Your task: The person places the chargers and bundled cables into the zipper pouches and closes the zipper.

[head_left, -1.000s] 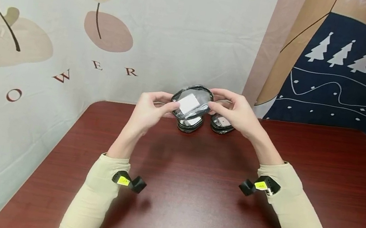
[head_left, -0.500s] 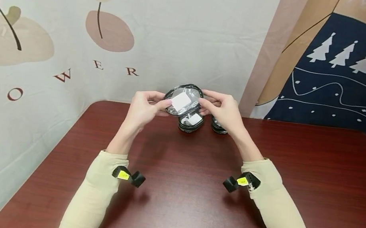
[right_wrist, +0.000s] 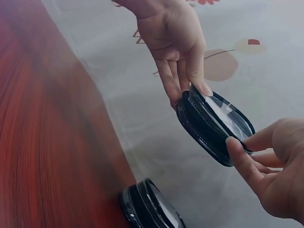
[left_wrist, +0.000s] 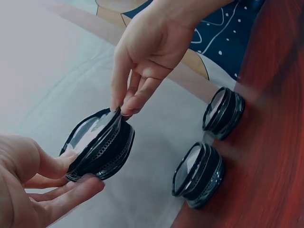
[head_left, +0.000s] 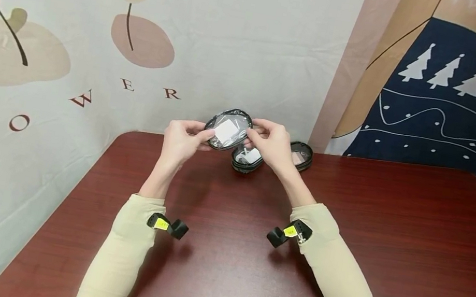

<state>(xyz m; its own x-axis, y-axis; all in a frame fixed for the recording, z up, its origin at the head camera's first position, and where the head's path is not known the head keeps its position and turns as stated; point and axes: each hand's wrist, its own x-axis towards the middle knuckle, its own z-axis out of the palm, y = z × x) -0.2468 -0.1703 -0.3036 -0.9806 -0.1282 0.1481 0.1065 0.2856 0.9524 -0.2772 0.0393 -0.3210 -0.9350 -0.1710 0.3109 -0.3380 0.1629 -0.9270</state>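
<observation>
Above the table's far edge, both hands hold a round zippered pouch (head_left: 227, 130) with a clear top and black trim. A white rectangular piece (head_left: 224, 131) shows through its clear top. My left hand (head_left: 181, 143) pinches the pouch's left rim, thumb on top and fingers beneath. On the opposite rim, my right hand (head_left: 273, 146) pinches with thumb and fingers. The pouch is tilted, and its black zippered side (left_wrist: 107, 154) faces the left wrist camera. Behind my right hand stand two similar pouches: one (head_left: 245, 159) partly covered by that hand, another (head_left: 303, 155) farther right.
The reddish-brown wooden table (head_left: 217, 271) stretches toward the person. Right behind its far edge hangs a pale cloth (head_left: 237, 38) printed with flowers and letters. A dark blue cloth (head_left: 450, 121) with white trees hangs at the right.
Both hands have carried the pouch to the left, the right hand travelling farther. The right-hand pouch on the table has come into fuller view. The left hand has shifted slightly left.
</observation>
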